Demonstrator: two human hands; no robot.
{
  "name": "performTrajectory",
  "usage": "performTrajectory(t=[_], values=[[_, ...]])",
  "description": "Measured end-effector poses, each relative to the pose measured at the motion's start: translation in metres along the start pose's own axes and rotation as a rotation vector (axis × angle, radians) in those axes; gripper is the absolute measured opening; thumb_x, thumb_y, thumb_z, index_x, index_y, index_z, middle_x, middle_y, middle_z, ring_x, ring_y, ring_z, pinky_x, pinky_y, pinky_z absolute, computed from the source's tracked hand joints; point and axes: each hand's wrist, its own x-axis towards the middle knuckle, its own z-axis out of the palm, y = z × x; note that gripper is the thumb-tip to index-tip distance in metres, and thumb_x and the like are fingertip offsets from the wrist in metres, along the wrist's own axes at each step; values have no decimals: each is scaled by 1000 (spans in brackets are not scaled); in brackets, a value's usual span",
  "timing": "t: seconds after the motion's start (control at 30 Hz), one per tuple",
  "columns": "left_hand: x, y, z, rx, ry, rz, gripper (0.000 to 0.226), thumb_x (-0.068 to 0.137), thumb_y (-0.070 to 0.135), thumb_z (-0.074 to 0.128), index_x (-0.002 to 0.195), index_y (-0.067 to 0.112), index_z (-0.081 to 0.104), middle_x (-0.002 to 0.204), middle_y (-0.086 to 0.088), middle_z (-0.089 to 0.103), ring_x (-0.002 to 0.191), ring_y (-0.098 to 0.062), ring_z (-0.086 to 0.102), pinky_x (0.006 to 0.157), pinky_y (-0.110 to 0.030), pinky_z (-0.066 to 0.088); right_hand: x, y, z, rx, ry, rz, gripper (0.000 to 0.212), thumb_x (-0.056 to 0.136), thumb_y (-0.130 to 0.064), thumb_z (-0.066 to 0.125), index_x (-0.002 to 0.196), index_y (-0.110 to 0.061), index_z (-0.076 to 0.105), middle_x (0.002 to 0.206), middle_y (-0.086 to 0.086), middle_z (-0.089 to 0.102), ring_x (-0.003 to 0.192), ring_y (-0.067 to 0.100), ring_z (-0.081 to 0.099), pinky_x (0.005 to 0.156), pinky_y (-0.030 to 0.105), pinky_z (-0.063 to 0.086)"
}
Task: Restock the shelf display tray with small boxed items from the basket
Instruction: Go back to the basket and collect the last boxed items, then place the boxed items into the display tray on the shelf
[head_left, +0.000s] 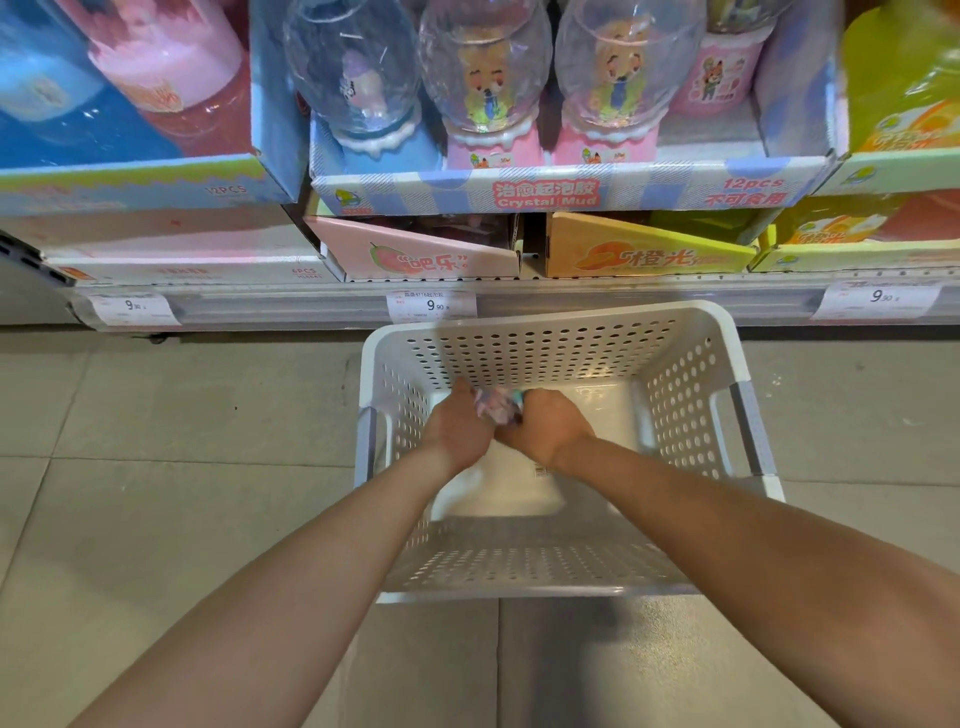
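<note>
A white perforated basket (691, 395) stands on the floor in front of the shelf. Both my hands are down inside it, close together. My left hand (460, 426) and my right hand (545, 428) are closed around a small pastel item (496, 408), blurred, pink and teal; I cannot tell if it is one box or several. A white sheet with a barcode (524, 483) lies on the basket floor beneath my wrists. Above, the "Crystal Mud" display tray (545, 192) holds domed jars, with a bare stretch at its right side (691, 137).
A pink angled carton (421, 254) and an orange one (644, 254) sit on the lower shelf under the tray. Price tags (431, 305) line the shelf edge. Blue and green display boxes flank the tray. Tiled floor surrounds the basket.
</note>
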Motion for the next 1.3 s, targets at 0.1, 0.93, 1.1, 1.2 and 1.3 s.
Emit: performTrajectory(t=[0.1, 0.93, 1.1, 1.2, 1.3], values=[[-17, 13, -16, -26, -7, 6, 7, 89, 5, 43, 96, 4, 46, 85, -7, 48, 78, -25, 45, 63, -28, 33, -24, -13, -23, 42, 43, -24, 31, 76, -25, 63, 56, -16, 41, 70, 11, 54, 67, 26, 54, 47, 27, 34], [-423, 352, -347, -476, 13, 439, 30, 82, 20, 68, 54, 20, 59, 33, 12, 46, 30, 1, 38, 36, -11, 29, -445, -328, -338, 391, 426, -361, 31, 81, -24, 63, 54, -18, 49, 46, -6, 43, 40, 5, 42, 40, 13, 28], [-508, 426, -424, -490, 82, 505, 27, 82, 13, 67, 58, 22, 59, 31, 11, 46, 28, -1, 37, 34, -11, 29, -540, -409, -406, 391, 499, -419, 31, 79, -26, 65, 57, -13, 48, 43, -4, 48, 43, 7, 41, 46, 23, 33], [-554, 463, -471, -401, 58, 563, 31, 82, 18, 65, 53, 23, 57, 32, 11, 41, 32, -2, 34, 38, -15, 29, -590, -452, -441, 434, 514, -482, 30, 78, -30, 68, 59, -14, 51, 40, -9, 42, 40, 6, 40, 43, 16, 31], [-594, 496, -515, -339, -4, 619, 37, 83, 18, 63, 48, 21, 52, 35, 9, 38, 35, -8, 31, 41, -17, 26, -630, -483, -474, 499, 479, -559, 24, 76, -31, 70, 66, -15, 56, 49, -11, 46, 43, 3, 42, 47, 13, 33]])
